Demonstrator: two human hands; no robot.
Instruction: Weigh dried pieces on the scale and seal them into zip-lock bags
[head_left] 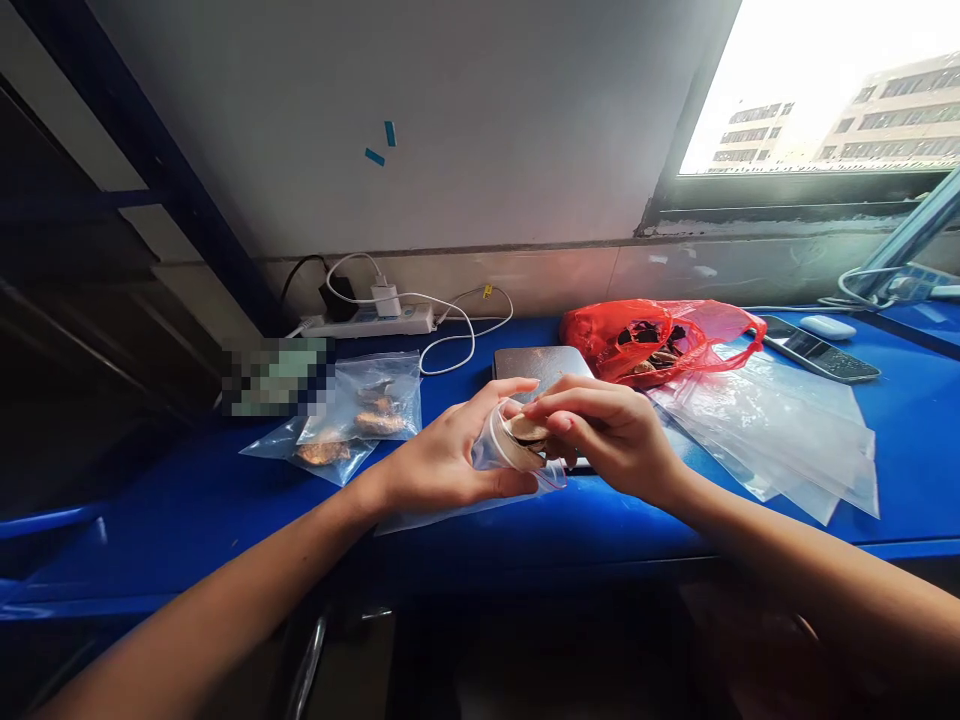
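Note:
My left hand (450,455) is wrapped around a clear zip bag (491,450), with the bag's mouth held round and facing right. At that mouth, the fingers of my right hand (619,430) are closed on a pale, flat dried piece (528,428). Darker bits show just beneath it, and its exact kind is unclear. Behind my hands lies a silver flat-topped device (536,362), partly covered by them. Just beyond my right hand sits a red plastic bag (592,335), open at the top, with dark and brown dried pieces (651,345) inside.
Filled clear bags (390,385) lie left on the blue table (172,520), beside a blurred patch. Several flat clear bags (795,430) are spread at right, near a phone (821,350) and white case (827,327). Behind are a power strip (390,320) and white cables (471,340).

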